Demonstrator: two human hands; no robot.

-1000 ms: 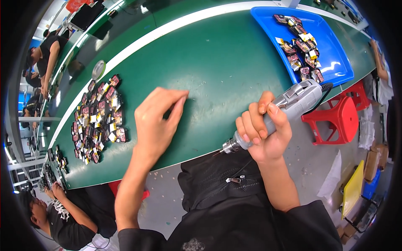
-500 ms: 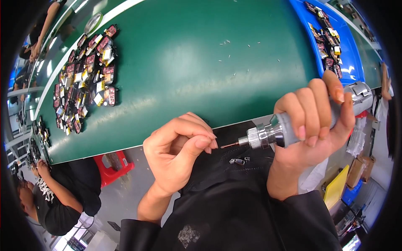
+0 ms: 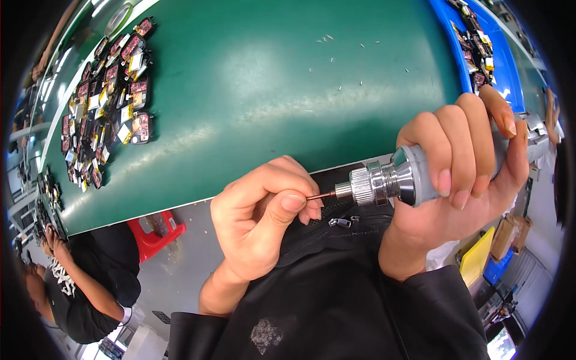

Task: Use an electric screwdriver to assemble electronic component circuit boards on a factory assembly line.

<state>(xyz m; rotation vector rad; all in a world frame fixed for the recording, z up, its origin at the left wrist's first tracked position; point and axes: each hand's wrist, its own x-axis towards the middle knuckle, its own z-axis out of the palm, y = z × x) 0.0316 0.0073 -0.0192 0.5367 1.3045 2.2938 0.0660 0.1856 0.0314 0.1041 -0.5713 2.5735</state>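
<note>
In my right hand point(image 3: 456, 162) is a grey and silver electric screwdriver point(image 3: 390, 180), held level with its tip pointing left. Its thin bit point(image 3: 323, 196) runs into the pinch of my left hand point(image 3: 261, 207), between thumb and forefinger. The end of the bit is hidden by those fingers, and I cannot make out whether a small part sits there too. Both hands are over my lap, just off the near edge of the green table point(image 3: 240, 138).
Many small black devices with pink circuit boards point(image 3: 105, 99) lie at the table's left. Several tiny screws point(image 3: 361, 83) are scattered farther back. A blue tray point(image 3: 510, 66) of similar devices stands at right. At left are another person point(image 3: 90, 276) and a red stool point(image 3: 159, 234).
My left fingers have closed around the screwdriver bit, which was in front of them before. The screwdriver has shifted slightly, and the whole view has turned a little.
</note>
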